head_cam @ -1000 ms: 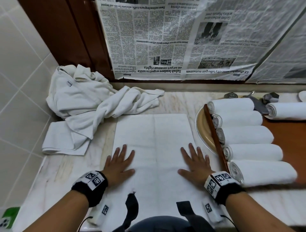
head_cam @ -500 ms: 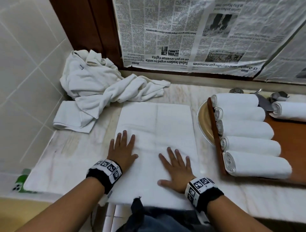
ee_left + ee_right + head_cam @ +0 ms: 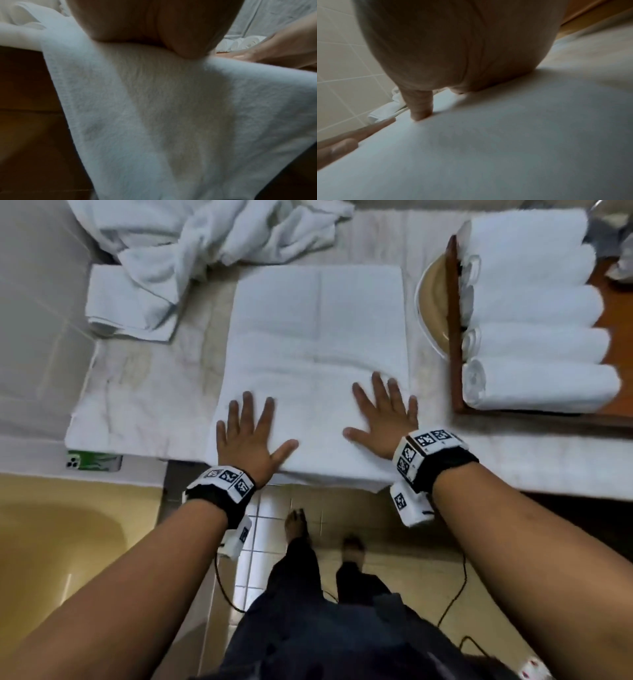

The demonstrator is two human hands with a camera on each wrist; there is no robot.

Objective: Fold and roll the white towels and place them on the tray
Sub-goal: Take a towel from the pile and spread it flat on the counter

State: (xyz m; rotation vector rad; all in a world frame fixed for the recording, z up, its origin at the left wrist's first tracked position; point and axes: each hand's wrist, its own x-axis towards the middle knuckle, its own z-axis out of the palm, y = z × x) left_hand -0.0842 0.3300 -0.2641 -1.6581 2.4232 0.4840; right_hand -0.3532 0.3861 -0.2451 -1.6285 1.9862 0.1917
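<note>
Both palms flat, fingers spread: left hand point(image 3: 247, 440) and right hand point(image 3: 382, 419) press the near end of the folded towel point(image 3: 318, 337), gripping nothing. Towel's long axis runs straight away from the person, near edge overhanging the counter point(image 3: 144, 392), so a roll would likely start at that near edge and go outward. Tray point(image 3: 454, 337) with rolled towels point(image 3: 534, 313) sits right, nearer the right hand. Crumpled pile point(image 3: 205, 231) far left; tiled floor below.

White flat towel point(image 3: 318, 344), white rolled towels point(image 3: 534, 313), brown tray point(image 3: 455, 337), green phone point(image 3: 94, 460).
</note>
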